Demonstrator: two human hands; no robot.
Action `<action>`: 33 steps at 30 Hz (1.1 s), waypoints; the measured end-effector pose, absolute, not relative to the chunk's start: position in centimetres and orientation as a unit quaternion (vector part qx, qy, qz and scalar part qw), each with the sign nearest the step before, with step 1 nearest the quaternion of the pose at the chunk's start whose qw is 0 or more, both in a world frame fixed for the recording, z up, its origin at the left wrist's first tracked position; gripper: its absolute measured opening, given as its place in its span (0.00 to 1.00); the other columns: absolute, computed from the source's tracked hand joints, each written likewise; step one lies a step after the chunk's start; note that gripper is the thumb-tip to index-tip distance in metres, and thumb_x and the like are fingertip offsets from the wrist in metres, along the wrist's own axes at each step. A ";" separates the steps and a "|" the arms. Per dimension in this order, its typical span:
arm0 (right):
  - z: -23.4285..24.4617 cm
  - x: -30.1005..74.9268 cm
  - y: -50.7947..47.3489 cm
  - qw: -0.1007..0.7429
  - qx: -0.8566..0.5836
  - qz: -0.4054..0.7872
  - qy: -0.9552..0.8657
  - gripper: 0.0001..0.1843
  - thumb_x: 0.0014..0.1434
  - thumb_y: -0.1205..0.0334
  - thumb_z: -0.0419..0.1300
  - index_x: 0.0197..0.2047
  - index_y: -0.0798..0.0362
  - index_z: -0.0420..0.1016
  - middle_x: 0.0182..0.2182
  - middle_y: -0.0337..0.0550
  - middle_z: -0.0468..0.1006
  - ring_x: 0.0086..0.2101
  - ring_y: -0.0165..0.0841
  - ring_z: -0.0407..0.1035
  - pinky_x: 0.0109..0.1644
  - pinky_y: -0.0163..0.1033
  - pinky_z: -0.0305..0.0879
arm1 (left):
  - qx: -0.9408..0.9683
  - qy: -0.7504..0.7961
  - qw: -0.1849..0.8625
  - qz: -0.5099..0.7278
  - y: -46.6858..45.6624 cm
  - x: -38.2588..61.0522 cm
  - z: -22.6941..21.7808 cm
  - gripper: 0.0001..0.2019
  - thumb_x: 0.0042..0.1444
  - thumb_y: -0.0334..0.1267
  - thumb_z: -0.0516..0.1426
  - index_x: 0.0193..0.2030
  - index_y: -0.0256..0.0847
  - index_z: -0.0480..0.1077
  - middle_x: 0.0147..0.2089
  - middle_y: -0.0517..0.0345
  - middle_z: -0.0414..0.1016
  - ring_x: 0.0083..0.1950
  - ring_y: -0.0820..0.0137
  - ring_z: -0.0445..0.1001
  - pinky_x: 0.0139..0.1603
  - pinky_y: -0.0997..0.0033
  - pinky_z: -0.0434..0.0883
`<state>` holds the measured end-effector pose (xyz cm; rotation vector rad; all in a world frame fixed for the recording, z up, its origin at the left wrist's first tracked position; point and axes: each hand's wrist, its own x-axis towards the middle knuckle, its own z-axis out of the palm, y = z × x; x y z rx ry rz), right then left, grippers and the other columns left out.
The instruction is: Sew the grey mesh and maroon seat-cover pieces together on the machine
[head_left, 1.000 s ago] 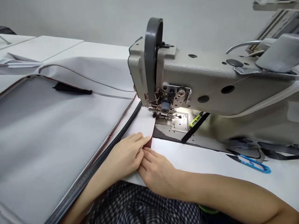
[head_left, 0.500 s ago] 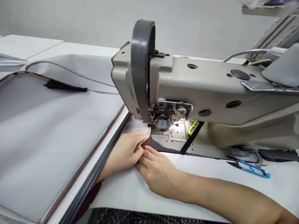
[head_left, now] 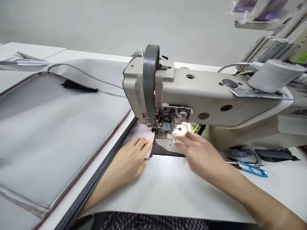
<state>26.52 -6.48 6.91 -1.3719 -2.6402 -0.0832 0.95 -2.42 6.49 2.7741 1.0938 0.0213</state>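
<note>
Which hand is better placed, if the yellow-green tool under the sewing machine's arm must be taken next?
Probably the right hand: it is closer to the yellow-green tool, and no held thing shows, though it is blurred. The left hand is farther away, resting on the white fabric.

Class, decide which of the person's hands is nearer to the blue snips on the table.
Right. The right hand is to the left of the blue snips; the left hand is farther left, on the white fabric.

Left hand (head_left: pixel 130 158) on white fabric (head_left: pixel 140 132) at sewing machine (head_left: pixel 206 95).
Right hand (head_left: pixel 201 155) blurred at machine bed (head_left: pixel 165 145); blue thread snips (head_left: pixel 255 170) on tabletop (head_left: pixel 165 188).
</note>
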 end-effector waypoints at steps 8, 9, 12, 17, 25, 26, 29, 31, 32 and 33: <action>6.7 28.0 -10.2 0.162 -0.515 -0.092 -0.837 0.13 0.59 0.77 0.53 0.37 0.57 0.78 0.45 0.47 0.79 0.39 0.35 0.73 0.35 0.37 0.71 | 0.821 0.346 0.435 0.127 -8.4 1.8 6.9 0.14 0.68 0.39 0.47 0.52 0.45 0.72 0.50 0.54 0.72 0.51 0.67 0.71 0.54 0.67 0.69; 7.0 28.0 -10.4 0.151 -0.518 -0.082 -0.838 0.14 0.59 0.78 0.52 0.39 0.57 0.78 0.46 0.46 0.79 0.39 0.35 0.73 0.35 0.36 0.71 | 0.785 0.342 0.500 0.128 -9.3 2.0 6.8 0.14 0.68 0.40 0.48 0.51 0.45 0.72 0.49 0.55 0.73 0.50 0.69 0.71 0.53 0.69 0.69; 7.7 28.9 -9.8 0.037 -0.541 -0.079 -0.837 0.21 0.49 0.84 0.52 0.39 0.55 0.78 0.53 0.47 0.75 0.43 0.39 0.72 0.37 0.39 0.69 | 0.686 0.359 0.618 0.139 -11.7 2.5 5.9 0.13 0.67 0.44 0.50 0.48 0.46 0.75 0.47 0.56 0.74 0.48 0.70 0.72 0.52 0.71 0.68; 8.6 30.5 -8.9 -0.118 -0.545 -0.030 -0.830 0.17 0.52 0.84 0.53 0.32 0.57 0.78 0.44 0.51 0.77 0.42 0.40 0.71 0.36 0.39 0.63 | 0.557 0.380 0.713 0.194 -14.0 3.1 4.2 0.18 0.63 0.54 0.54 0.45 0.45 0.77 0.42 0.55 0.74 0.44 0.69 0.73 0.47 0.72 0.71; 7.0 31.2 -10.6 0.012 -0.568 0.007 -0.823 0.15 0.58 0.78 0.55 0.40 0.53 0.78 0.42 0.44 0.79 0.36 0.34 0.72 0.32 0.36 0.58 | 0.436 0.379 0.782 0.235 -14.9 5.7 4.0 0.22 0.57 0.56 0.60 0.47 0.40 0.78 0.46 0.51 0.78 0.49 0.64 0.75 0.54 0.67 0.73; 6.5 31.7 -10.3 0.028 -0.567 0.020 -0.823 0.14 0.58 0.78 0.55 0.39 0.53 0.78 0.42 0.43 0.80 0.36 0.33 0.72 0.31 0.35 0.59 | 0.441 0.369 0.784 0.235 -15.0 5.9 3.9 0.22 0.57 0.56 0.60 0.47 0.40 0.78 0.46 0.50 0.78 0.49 0.64 0.75 0.53 0.66 0.73; 5.6 32.1 -10.2 0.059 -0.563 0.029 -0.824 0.11 0.60 0.75 0.55 0.36 0.54 0.78 0.39 0.43 0.80 0.35 0.32 0.74 0.32 0.33 0.61 | 0.424 0.356 0.794 0.250 -15.6 6.6 3.5 0.22 0.56 0.55 0.61 0.47 0.38 0.77 0.48 0.48 0.78 0.51 0.62 0.75 0.55 0.64 0.73; 5.5 30.8 -11.6 0.089 -0.556 0.021 -0.826 0.12 0.63 0.73 0.53 0.39 0.55 0.78 0.40 0.46 0.80 0.36 0.32 0.74 0.35 0.33 0.66 | 0.365 0.356 0.815 0.275 -15.9 6.9 3.4 0.23 0.57 0.54 0.60 0.51 0.38 0.75 0.53 0.46 0.77 0.55 0.59 0.75 0.59 0.60 0.71; 5.5 29.6 -12.7 0.121 -0.542 0.025 -0.831 0.13 0.64 0.73 0.52 0.42 0.55 0.78 0.41 0.47 0.80 0.37 0.32 0.75 0.38 0.34 0.68 | 0.327 0.360 0.824 0.291 -15.9 7.0 3.4 0.23 0.58 0.53 0.60 0.54 0.38 0.74 0.55 0.45 0.76 0.58 0.59 0.74 0.61 0.59 0.70; 5.5 28.2 -14.2 0.159 -0.522 0.033 -0.838 0.14 0.65 0.72 0.51 0.46 0.54 0.77 0.43 0.46 0.80 0.40 0.31 0.75 0.42 0.33 0.69 | 0.293 0.365 0.828 0.309 -15.8 7.1 3.5 0.24 0.60 0.52 0.59 0.56 0.38 0.72 0.57 0.44 0.75 0.59 0.58 0.73 0.63 0.58 0.69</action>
